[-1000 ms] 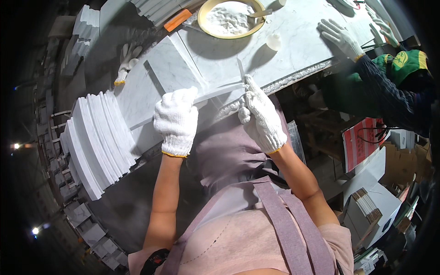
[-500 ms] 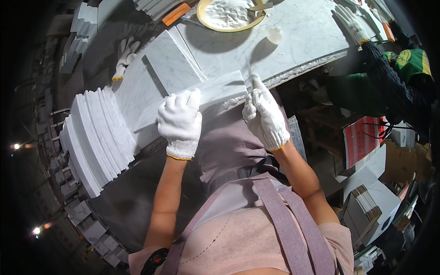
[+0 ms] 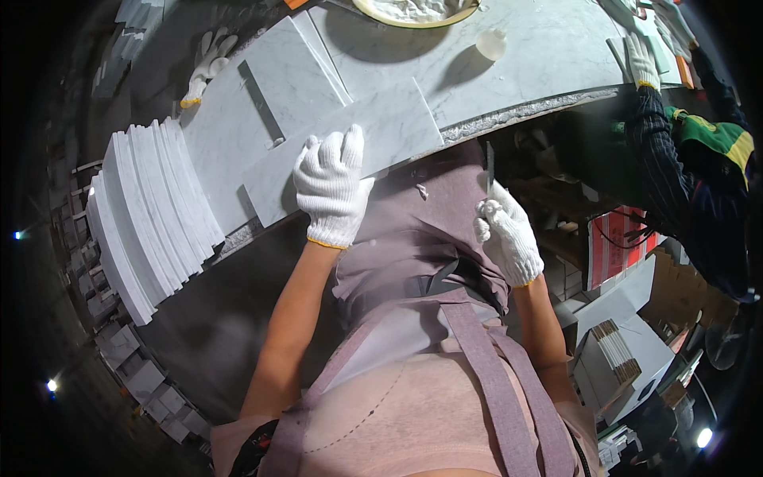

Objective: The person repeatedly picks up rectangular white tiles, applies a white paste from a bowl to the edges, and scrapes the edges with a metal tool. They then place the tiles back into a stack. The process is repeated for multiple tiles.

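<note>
My left hand [image 3: 331, 187], in a white knitted glove, is closed over the near edge of a grey-veined white marble tile [image 3: 397, 119]. The tile lies at the table's front edge, overlapping another marble tile [image 3: 290, 75] behind it. To the right, off the table edge and over my lap, my gloved right hand [image 3: 510, 238] is closed round a thin, flat grey blade [image 3: 490, 165] that points away from me. Its handle is hidden in the fist, so I cannot tell the exact tool. A small white fragment [image 3: 422, 191] shows on my apron.
A stack of marble strips [image 3: 151, 215] stands at the left. Loose white gloves [image 3: 208, 67] lie beyond it. A yellow-rimmed bowl of white paste [image 3: 417, 16] and a whitish cup [image 3: 491, 45] are on the marble tabletop [image 3: 548, 67]. A co-worker's gloved hand [image 3: 640, 62] rests far right.
The tile in my left hand has gone from tilted to lying flatter. My right hand has drawn off its right end, moving right and toward me, and the blade now shows upright.
</note>
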A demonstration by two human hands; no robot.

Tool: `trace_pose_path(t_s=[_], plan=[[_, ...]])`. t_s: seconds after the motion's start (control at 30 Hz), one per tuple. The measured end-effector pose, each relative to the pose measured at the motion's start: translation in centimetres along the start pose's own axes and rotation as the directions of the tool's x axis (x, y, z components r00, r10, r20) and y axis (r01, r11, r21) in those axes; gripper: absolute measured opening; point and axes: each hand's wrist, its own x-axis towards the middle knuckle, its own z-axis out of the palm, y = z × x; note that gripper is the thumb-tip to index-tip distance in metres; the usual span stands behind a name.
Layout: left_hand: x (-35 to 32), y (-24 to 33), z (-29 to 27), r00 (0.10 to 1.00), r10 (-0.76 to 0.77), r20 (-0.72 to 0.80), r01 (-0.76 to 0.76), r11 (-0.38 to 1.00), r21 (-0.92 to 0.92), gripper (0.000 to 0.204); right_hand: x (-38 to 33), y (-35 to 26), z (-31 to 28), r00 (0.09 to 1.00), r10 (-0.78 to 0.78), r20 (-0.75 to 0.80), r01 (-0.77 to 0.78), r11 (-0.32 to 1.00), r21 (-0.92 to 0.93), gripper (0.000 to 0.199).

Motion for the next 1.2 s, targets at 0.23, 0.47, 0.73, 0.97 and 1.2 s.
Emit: trace_pose_path(t_s=[0.23, 0.47, 0.73, 0.97, 1.2], plan=[[-1.2, 0.6, -4.1, 0.999, 0.036, 0.015, -0.030, 0.949, -0.313, 0.080, -0.2, 1.1, 4.4, 0.983, 0.116, -0.139, -0.141, 0.972, -0.189, 0.018], [-3.2, 3.9, -5.8, 0.881, -0.099, 0.463, 0.472, 0.247, -0.846, 0.032, -0.9, 1.3, 9.3, 0.996, 0.084, -0.038, -0.079, 0.564, -0.822, 0.023], [-2.3, 1.1, -5.0, 1.000, 0.000, -0.001, 0.000, 0.813, -0.582, 0.016, -1.0, -1.2, 7.0, 0.966, -0.105, -0.238, -0.129, 0.602, -0.788, 0.027], [2.6, -2.1, -0.3, 0.975, 0.222, -0.005, -0.220, 0.963, -0.153, 0.096, 3.3, -2.5, 6.4, 0.906, -0.409, 0.110, 0.092, -0.062, -0.994, 0.046], [2.4, -2.4, 0.2, 0.965, 0.259, 0.031, -0.256, 0.963, -0.083, 0.097, 5.0, -2.4, 7.1, 0.896, -0.390, 0.213, 0.137, -0.215, -0.967, 0.045]])
